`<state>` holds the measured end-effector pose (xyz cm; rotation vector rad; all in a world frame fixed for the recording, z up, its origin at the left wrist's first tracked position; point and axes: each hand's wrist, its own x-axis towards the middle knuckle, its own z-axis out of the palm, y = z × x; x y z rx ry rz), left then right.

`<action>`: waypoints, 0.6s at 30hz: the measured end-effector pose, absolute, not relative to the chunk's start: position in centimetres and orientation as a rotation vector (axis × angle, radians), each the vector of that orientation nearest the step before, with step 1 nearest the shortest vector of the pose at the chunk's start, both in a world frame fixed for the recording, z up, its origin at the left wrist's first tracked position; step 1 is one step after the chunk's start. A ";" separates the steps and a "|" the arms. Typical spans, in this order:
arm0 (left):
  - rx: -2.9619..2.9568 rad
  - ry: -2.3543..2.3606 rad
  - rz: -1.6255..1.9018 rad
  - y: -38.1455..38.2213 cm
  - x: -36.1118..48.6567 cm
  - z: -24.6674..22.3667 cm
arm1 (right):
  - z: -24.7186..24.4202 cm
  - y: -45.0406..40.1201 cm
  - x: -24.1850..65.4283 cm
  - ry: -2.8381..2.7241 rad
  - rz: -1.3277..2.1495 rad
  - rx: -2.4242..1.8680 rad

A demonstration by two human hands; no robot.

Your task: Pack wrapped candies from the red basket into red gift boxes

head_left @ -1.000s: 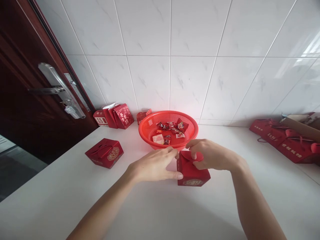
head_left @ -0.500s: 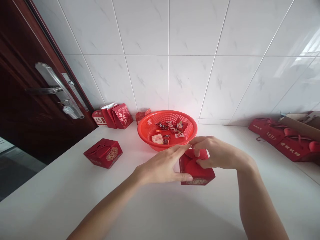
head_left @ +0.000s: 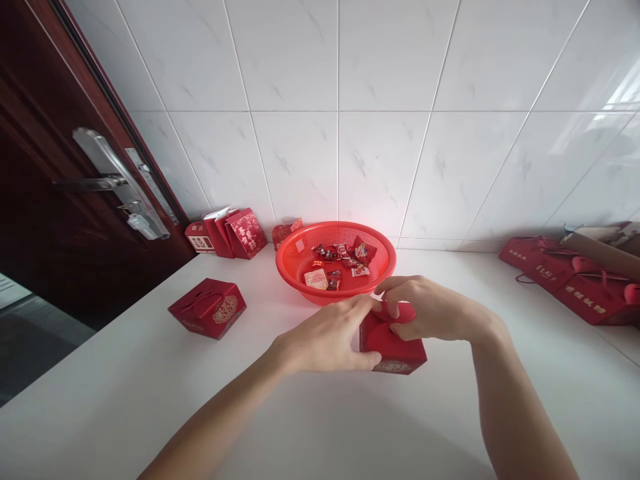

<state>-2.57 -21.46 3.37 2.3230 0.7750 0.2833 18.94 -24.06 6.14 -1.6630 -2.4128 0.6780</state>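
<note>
A red candy box (head_left: 397,352) with a gold pattern on its front stands on the white table, its curved top flaps partly folded in. My left hand (head_left: 333,337) is wrapped along the box's left side, thumb at the front corner and fingers toward the back. Over the top, my right hand (head_left: 425,308) pinches at a curved flap with its fingers bent. Its fingertips partly hide the flaps. Just behind the box sits a red plastic basket (head_left: 287,267) holding several wrapped candies (head_left: 364,251) and a small pale card (head_left: 316,279).
A closed red box (head_left: 207,308) stands to the left. Folded red cartons (head_left: 245,233) lean at the wall beside the dark door (head_left: 40,133). At the right are several red boxes (head_left: 560,277) and a brown cardboard carton (head_left: 605,247). White tiles (head_left: 380,173) back the table.
My left thumb has slid slightly left and down along the box's front. The box has shifted a little, and my right fingers remain at the flaps. The view has moved very slightly.
</note>
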 end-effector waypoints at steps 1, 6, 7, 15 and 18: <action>2.320 0.783 0.278 -21.5 -2.6 3.3 | 6.0 -24.0 18.9 -2.424 0.668 -1.661; 2.321 0.837 0.232 -21.3 -2.6 3.1 | 5.9 -23.7 18.5 -2.472 0.626 -1.700; 2.322 0.836 0.231 -21.2 -2.6 3.1 | 6.0 -23.7 18.4 -2.479 0.616 -1.704; 2.370 0.817 0.174 -20.6 -2.5 2.4 | 4.9 -23.0 17.4 -2.590 0.536 -1.698; 2.413 0.795 0.122 -20.3 -2.4 2.0 | 4.0 -22.3 17.1 -2.640 0.565 -1.670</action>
